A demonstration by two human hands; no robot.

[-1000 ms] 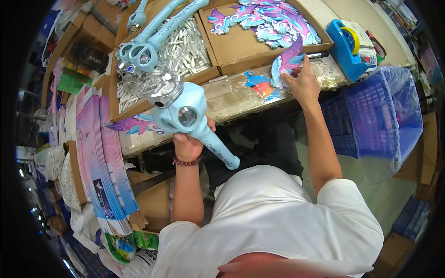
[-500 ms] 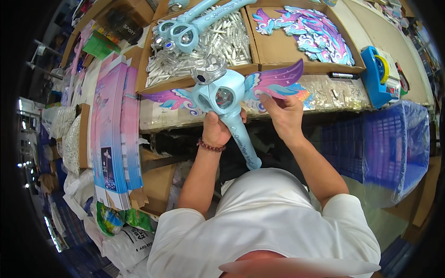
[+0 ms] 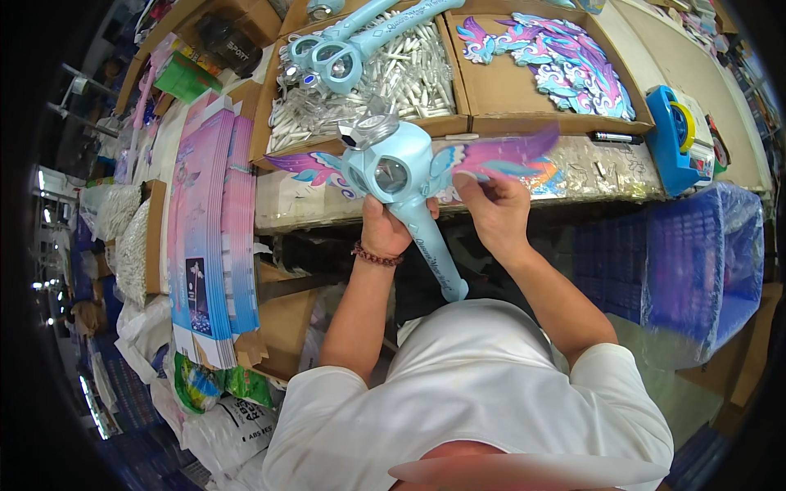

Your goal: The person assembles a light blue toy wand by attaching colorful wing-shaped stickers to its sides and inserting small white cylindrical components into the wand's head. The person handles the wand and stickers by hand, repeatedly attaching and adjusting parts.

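A light blue toy wand (image 3: 412, 153) with a round, windowed head and a silver crown (image 3: 370, 129) is tilted before me, its handle running down toward my body. My left hand (image 3: 385, 232) is closed around its neck, just under the head. A pink-purple and blue wing (image 3: 307, 167) sticks out from the head's left side. On the right side, a matching wing (image 3: 501, 154) is smeared by motion. The thumb and fingers of my right hand (image 3: 501, 213) are pinched at this wing's lower edge; the exact contact is partly hidden.
Behind the wand, a cardboard box (image 3: 463, 123) holds small white parts with more wands (image 3: 340, 67) on top; its neighbour holds loose wings (image 3: 581, 69). A blue tape dispenser (image 3: 673, 143) and black marker (image 3: 616, 138) lie right. Printed cartons (image 3: 201, 221) stand left, a blue crate (image 3: 684, 254) right.
The wand's head has turned slightly in my left hand. The right wing has swung a little outward and down and is now blurred, with my right hand still at its lower edge.
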